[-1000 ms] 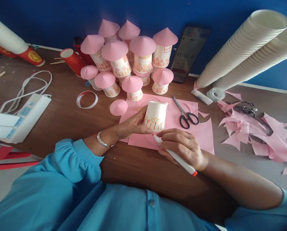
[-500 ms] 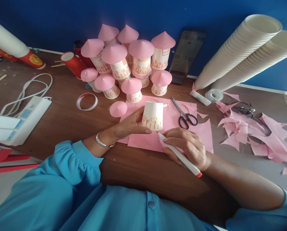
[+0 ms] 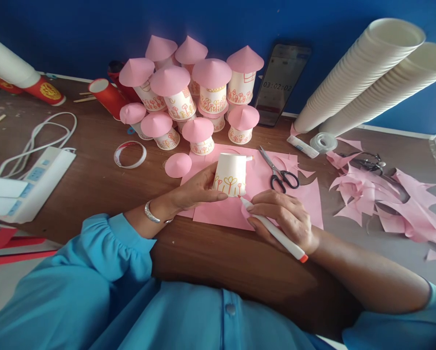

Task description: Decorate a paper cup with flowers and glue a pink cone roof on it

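- Paper cup (image 3: 231,167), white with red and yellow flowers drawn on it, is in the left hand (image 3: 199,188), held over a big brown table (image 3: 203,253); thumb by the near edge, other fingers mostly hidden.
- Two tall stacks of white cups (image 3: 360,82) stand well beyond the right hand (image 3: 285,218), off to its right.
- Bunch of pink-roofed cups (image 3: 170,92) crowded together beyond the left hand, same kinda flowers on them.
- Pink sheets (image 3: 218,214) lie flat beneath both hands.
- White marker (image 3: 280,236) is gripped in the right hand, fingers tight around it, reddish tip right by the cup's lower edge. Can't tell if it's actually touching.
- Scissors (image 3: 283,180) are just beyond the right hand, blades pointing away from it.
- Loose pink cone (image 3: 177,166) sits beyond the left hand, slightly to its left.
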Demonstrator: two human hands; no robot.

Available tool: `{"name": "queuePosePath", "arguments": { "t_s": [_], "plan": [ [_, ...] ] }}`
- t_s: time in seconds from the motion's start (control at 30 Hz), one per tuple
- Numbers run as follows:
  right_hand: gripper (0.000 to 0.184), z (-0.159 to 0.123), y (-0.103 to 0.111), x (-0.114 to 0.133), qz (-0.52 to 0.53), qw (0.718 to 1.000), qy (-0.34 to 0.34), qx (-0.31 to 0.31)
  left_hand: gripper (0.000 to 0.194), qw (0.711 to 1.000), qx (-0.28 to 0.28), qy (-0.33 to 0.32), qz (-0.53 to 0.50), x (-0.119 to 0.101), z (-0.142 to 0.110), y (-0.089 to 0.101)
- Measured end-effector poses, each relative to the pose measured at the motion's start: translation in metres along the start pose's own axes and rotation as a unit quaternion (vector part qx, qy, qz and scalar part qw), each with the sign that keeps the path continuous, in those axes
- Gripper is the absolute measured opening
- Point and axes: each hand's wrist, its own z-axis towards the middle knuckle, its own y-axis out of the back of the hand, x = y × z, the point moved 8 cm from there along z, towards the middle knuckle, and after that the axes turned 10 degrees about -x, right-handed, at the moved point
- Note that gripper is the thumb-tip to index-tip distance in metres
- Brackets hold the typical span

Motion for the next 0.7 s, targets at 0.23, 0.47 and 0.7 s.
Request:
{"name": "queuePosePath", "arguments": {
  "t_s": [0.23,0.47,0.7],
  "plan": [
    [0.028,-0.0011,-0.0008,-0.0006,0.010,1.000,-0.004,-0.001,0.068,1.000,0.000,0.005,0.001,0.0015,-0.0003,-0.0006],
    [0.027,-0.0022,-0.0015,-0.0007,0.009,1.000,-0.002,-0.002,0.066,1.000,0.008,0.002,-0.008,0.0003,0.0002,-0.0026],
    [0.029,-0.0031,-0.0012,-0.0023,0.017,1.000,-0.012,-0.002,0.066,1.000,0.000,0.006,0.009,0.0009,0.0000,-0.0005]
  ]
}}
